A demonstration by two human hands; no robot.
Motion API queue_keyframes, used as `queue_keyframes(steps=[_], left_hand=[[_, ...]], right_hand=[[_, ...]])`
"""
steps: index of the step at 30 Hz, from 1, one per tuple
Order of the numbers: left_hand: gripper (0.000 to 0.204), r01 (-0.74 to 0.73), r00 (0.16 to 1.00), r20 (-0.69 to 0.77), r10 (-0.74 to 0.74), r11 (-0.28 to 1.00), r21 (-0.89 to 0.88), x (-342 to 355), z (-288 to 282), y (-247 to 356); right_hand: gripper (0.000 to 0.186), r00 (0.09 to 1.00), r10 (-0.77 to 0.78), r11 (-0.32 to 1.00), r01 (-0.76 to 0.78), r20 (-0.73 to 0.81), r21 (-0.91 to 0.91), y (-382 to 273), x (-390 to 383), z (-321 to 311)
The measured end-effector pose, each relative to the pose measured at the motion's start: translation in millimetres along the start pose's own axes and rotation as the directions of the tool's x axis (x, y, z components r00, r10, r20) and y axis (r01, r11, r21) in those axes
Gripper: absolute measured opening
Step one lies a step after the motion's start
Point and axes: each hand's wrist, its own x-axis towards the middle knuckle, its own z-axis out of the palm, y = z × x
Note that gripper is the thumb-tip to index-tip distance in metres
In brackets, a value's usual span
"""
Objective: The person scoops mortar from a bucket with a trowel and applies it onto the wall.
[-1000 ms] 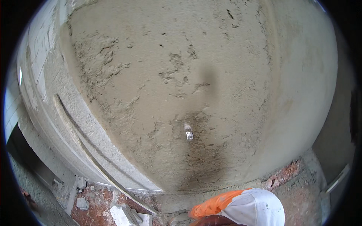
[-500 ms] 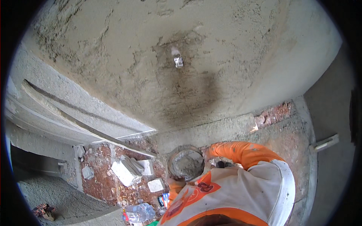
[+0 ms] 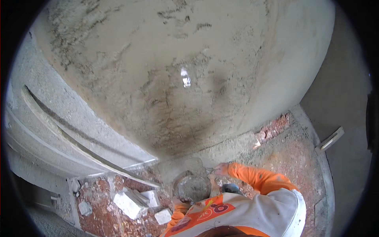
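Observation:
A round bucket holding wet grey mortar stands on the floor close to the wall's foot. My left hand is at its near left rim, fingers closed on the edge and partly hidden. Beyond the bucket's right side, my right hand is closed round the handle of a trowel. The trowel's flat grey blade reaches left over the bucket's far rim, blurred against the mortar-coloured ground. Between bucket and right arm is a narrow tan thing that I cannot make out.
Rough wet plaster covers the wall ahead, with a shiny fitting set in it. A long batten leans at left. White block pieces lie on reddish rubble. A light bar-shaped tool lies at right.
My right hand has moved from the bucket's right rim to beyond it, bringing the trowel blade into view over the far rim. My left hand stays by the bucket. The whole view has shifted.

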Motion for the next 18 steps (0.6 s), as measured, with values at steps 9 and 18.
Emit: queue_keyframes(steps=[9, 18], left_hand=[[0.021, 0.013, 0.301, 0.954, -0.007, 1.0, 0.004, 52, -31, 18], [0.022, 0.042, 0.999, -0.031, -0.039, 0.994, 0.101, -31, 1, 54]], right_hand=[[0.033, 0.935, 0.254, 0.373, -0.331, 0.247, 0.867, -83, -18, -38], [0.031, 0.699, 0.058, -0.081, 0.715, -0.713, 0.695, -245, -62, -255]])
